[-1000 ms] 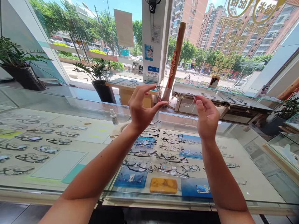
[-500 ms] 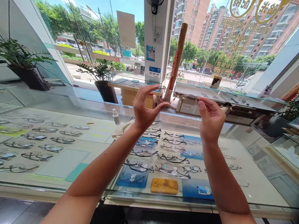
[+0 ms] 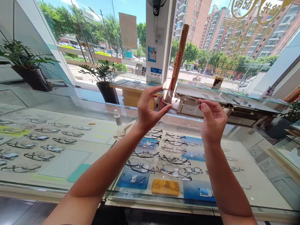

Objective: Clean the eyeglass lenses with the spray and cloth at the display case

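Above a glass counter (image 3: 234, 175) of frames, your left hand (image 3: 150, 111) and right hand (image 3: 212, 120) pinch glasses (image 3: 180, 101) at each end, seemingly inspecting them; keep your hold light.

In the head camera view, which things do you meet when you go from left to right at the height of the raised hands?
Dark potted plant → small white bottle → left hand → glasses held up between both hands → right hand.

Gold lettering on window (image 3: 257, 12) — mirrored, not legible; posters on pillar (image 3: 156, 40) too small.
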Tool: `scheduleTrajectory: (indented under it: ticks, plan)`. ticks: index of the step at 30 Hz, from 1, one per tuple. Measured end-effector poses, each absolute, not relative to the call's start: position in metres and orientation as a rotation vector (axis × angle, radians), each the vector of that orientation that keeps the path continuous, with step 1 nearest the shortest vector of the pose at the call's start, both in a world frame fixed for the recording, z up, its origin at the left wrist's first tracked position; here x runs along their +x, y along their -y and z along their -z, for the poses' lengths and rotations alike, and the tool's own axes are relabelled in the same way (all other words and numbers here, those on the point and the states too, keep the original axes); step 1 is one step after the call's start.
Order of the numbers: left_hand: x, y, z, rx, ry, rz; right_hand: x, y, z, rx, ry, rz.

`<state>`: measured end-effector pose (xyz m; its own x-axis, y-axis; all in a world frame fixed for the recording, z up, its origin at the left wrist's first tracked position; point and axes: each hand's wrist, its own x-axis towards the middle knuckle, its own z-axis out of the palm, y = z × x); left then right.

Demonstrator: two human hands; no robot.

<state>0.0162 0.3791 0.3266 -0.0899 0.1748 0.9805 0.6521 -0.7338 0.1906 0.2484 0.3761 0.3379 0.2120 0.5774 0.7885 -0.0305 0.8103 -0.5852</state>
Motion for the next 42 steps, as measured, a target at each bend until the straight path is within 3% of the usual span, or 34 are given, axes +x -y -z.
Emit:
scheduleTrajectory:
  ticks: [26, 42]
  plan:
    - [0.028, -0.38, -0.318, -1.932, 0.947, 2.047, 0.246, -0.375, -0.338, -0.435, 1.355, -0.725]
    - [0.029, -0.358, -0.335, -1.86, 0.755, 1.542, 0.256, -0.366, -0.348, -0.557, 1.767, -0.252]
